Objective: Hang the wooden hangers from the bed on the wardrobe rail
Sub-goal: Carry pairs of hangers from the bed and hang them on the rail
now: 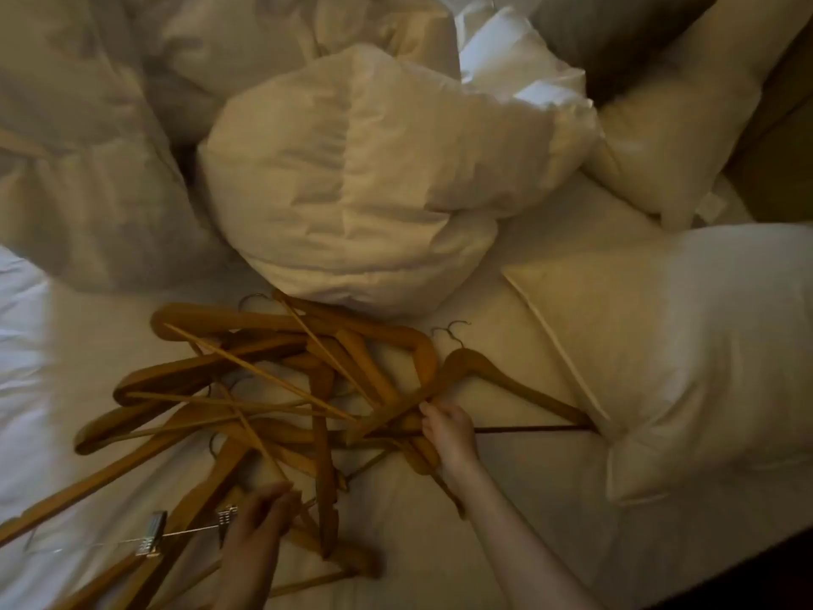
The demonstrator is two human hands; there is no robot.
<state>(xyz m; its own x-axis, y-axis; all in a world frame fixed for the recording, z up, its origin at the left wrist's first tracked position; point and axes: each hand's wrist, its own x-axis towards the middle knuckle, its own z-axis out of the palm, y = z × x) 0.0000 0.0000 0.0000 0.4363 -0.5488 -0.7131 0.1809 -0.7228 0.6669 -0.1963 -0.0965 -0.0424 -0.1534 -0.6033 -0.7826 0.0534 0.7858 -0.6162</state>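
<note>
A tangled heap of several wooden hangers (264, 389) lies on the white bed sheet (506, 499). One hanger (514, 380) sticks out to the right, its metal hook up and its dark lower bar running toward a pillow. My right hand (448, 433) is closed around that hanger's left arm where it meets the heap. My left hand (259, 526) is at the lower edge of the heap, fingers curled on a hanger there; motion blur hides the exact grip. A clip hanger with metal clips (151, 537) lies at the lower left.
A bunched white duvet (352, 182) rises just behind the heap. Pillows (686, 345) lie to the right and at the back right. A dark strip at the bottom right marks the bed's edge (748, 578).
</note>
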